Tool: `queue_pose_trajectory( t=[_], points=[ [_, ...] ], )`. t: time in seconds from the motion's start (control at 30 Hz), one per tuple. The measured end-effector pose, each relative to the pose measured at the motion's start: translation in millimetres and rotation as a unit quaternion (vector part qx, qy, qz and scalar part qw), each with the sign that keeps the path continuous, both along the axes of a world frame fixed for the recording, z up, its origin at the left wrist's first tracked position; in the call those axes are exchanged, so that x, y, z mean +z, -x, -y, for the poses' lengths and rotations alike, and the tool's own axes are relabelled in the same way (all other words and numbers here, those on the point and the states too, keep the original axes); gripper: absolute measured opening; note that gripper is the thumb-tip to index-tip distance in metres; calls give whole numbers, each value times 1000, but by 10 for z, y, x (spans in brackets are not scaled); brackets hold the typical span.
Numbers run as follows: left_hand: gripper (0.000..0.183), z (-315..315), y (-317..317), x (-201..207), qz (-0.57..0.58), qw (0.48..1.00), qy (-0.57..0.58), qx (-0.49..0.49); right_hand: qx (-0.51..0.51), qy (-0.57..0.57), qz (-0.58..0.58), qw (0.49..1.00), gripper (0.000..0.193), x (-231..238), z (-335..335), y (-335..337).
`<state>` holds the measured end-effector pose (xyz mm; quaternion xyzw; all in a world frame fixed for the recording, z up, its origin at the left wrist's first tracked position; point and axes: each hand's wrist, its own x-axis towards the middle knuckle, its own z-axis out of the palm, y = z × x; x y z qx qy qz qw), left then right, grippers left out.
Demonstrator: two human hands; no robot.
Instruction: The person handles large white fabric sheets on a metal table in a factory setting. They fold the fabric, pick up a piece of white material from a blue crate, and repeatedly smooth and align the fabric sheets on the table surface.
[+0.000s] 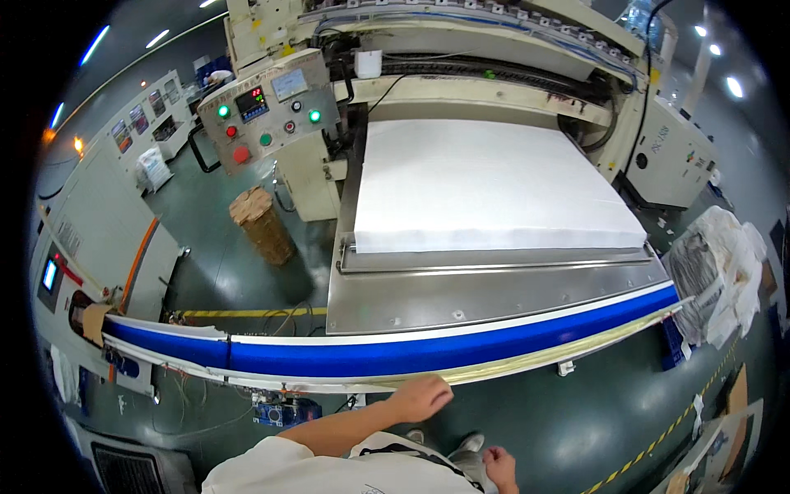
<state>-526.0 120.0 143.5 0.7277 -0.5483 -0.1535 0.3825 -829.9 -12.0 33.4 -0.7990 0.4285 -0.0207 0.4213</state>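
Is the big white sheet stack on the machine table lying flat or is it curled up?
Flat. The white sheet stack lies spread level on the metal table, edges straight, no corner lifted.

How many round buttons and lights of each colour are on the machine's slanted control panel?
Green: 3
Red: 3
Black knob: 1
Total on the control panel: 7
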Motion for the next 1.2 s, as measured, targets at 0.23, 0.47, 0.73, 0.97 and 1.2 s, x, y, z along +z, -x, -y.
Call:
queue_pose_trajectory(
  t=[0.23,0.47,0.73,0.97,1.2],
  points=[
    [19,121,-364,-189,118,942,19,313,77,-170,129,974,19,878,1194,-1211],
    [20,427,-272,-303,114,850,-77,509,292,-127,143,937,16,1065,2568,-2175],
    [20,488,-258,-239,17,797,-206,567,445,-27,45,894,23,1063,3302,-3186],
    [22,678,-581,-422,-28,798,-204,566,492,-20,40,869,22,866,3175,-4208],
    [34,1020,-1693,-715,44,821,-154,548,529,24,31,847,23,813,2647,-5579]
  ],
)
